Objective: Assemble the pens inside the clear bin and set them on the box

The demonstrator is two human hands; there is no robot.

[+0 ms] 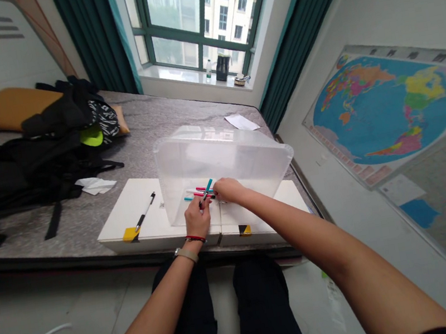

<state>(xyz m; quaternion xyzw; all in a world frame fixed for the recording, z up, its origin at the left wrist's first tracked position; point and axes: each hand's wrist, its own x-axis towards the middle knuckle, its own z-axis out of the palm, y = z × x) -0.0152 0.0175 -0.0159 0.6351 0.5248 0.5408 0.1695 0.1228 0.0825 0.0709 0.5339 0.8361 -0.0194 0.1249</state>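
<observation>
A clear plastic box (221, 156) lies tipped on its side, its opening toward me. Several pens (198, 189) with pink and teal parts lie in a small cluster at its front. My left hand (197, 216) is closed around a pen (208, 185) whose teal end points up and away. Close to its right, my right hand (229, 190) reaches into the opening with its fingers pinched at the right end of the cluster. Those fingertips are turned from view, so what they grip is hidden.
White boxes (119, 222) sit under the plastic box along the bed's edge, with a black-and-white pen (145, 211) on the left one. Crumpled paper (96, 185) and a black backpack (24, 170) lie to the left. A paper sheet (242, 122) rests behind.
</observation>
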